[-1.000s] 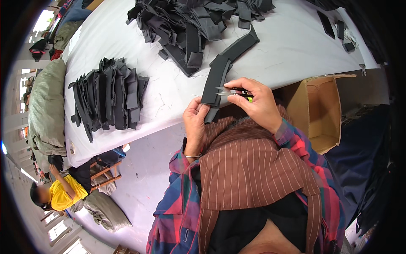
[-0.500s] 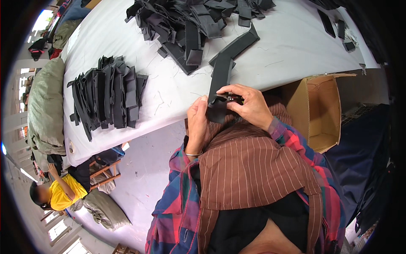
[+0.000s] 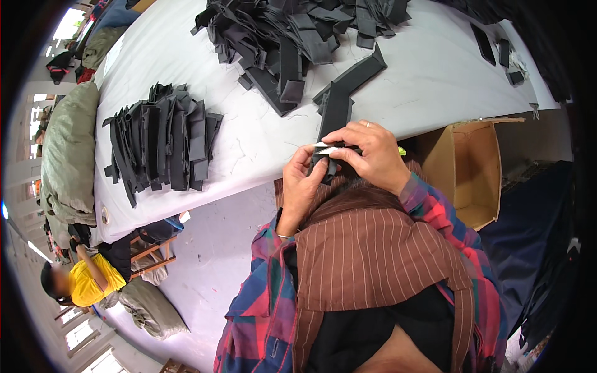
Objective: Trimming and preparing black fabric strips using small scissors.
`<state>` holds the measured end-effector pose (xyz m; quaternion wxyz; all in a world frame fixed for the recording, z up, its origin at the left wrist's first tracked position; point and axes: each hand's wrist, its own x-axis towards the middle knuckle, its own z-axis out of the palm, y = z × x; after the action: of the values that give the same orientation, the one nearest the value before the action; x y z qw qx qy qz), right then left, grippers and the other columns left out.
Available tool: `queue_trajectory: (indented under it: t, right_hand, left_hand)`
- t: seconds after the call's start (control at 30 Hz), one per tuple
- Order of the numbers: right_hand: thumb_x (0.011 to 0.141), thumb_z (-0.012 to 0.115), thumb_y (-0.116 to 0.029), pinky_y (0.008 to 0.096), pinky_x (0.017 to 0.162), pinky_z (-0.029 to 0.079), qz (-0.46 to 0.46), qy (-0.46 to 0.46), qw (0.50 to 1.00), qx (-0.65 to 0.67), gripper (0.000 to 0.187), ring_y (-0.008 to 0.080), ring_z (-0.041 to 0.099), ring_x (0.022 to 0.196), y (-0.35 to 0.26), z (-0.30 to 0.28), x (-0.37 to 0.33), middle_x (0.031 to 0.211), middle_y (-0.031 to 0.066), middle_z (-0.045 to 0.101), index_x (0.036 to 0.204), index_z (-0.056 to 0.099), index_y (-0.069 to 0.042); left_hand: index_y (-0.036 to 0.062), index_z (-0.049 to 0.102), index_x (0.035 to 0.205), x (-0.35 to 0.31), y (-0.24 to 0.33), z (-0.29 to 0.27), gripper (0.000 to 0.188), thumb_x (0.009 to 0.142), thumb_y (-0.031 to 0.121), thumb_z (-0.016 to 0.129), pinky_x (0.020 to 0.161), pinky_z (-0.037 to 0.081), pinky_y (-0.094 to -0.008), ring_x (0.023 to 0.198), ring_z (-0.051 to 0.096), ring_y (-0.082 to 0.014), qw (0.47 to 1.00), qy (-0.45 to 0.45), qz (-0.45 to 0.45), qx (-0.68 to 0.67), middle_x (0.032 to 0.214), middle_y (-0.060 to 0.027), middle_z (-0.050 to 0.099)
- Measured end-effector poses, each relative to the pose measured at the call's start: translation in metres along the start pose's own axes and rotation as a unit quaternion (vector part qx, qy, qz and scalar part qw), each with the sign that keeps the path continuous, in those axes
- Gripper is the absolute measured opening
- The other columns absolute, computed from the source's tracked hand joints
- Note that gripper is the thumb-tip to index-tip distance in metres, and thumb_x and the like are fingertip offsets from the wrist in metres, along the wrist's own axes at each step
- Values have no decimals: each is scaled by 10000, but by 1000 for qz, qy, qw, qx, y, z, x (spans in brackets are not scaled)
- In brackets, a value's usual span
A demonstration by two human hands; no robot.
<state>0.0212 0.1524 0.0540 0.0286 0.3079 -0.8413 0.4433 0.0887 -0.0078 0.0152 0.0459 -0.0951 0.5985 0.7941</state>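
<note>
At the near edge of the table, my left hand [image 3: 301,180] pinches the end of a dark grey fabric strip [image 3: 336,113] between thumb and fingers. The strip runs away from me over the table edge and meets another strip end to end. My right hand [image 3: 377,153] is closed around small thread snips [image 3: 326,150], whose two pale blades point left, slightly apart, at the strip beside my left fingertips. A yellow-green end [image 3: 402,151] of something shows behind the right hand. Most of the snips' body is hidden by the fingers.
A loose heap of dark strips [image 3: 305,31] lies at the far side, and a neater stack [image 3: 163,140] at left on the white-covered table [image 3: 249,143]. An open cardboard box [image 3: 476,180] stands at right. Left: a large sack [image 3: 69,155] and a person in yellow [image 3: 96,280].
The snips' blades have come into sight at the strip's near end. My left fingers have shifted right and bunched up that end, and the right hand has turned slightly.
</note>
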Motion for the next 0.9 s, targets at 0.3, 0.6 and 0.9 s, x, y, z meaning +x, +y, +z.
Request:
queue_trajectory:
  t: [0.3, 0.6, 0.9]
  right_hand:
    - [742, 706, -108, 328, 694, 450, 22, 27, 999, -1, 163, 234, 596, 744, -3, -8, -2, 786, 58, 636, 895, 667, -67]
    - [609, 638, 94, 297, 631, 461, 34, -31, 992, 115, 339, 185, 569, 681, -2, 1, -24, 740, 49, 533, 890, 684, -91]
    - [737, 716, 1, 248, 618, 426, 98, 22, 965, 243, 103, 106, 522, 671, -13, -6, -25, 717, 40, 548, 804, 637, 0]
  left_hand:
    - [-34, 536, 1131, -1, 7, -7, 220, 927, 45, 523, 739, 521, -252, 813, 652, -150, 992, -12, -49, -117, 934, -84, 656]
    - [-33, 501, 1194, 12, 11, -12, 287, 950, 118, 486, 849, 481, -261, 943, 619, -153, 939, -140, -131, -285, 1053, -105, 638]
    - [-6, 541, 1050, 18, 9, 7, 179, 880, -7, 599, 771, 513, -228, 850, 621, -92, 989, -86, -10, -117, 996, -64, 643]
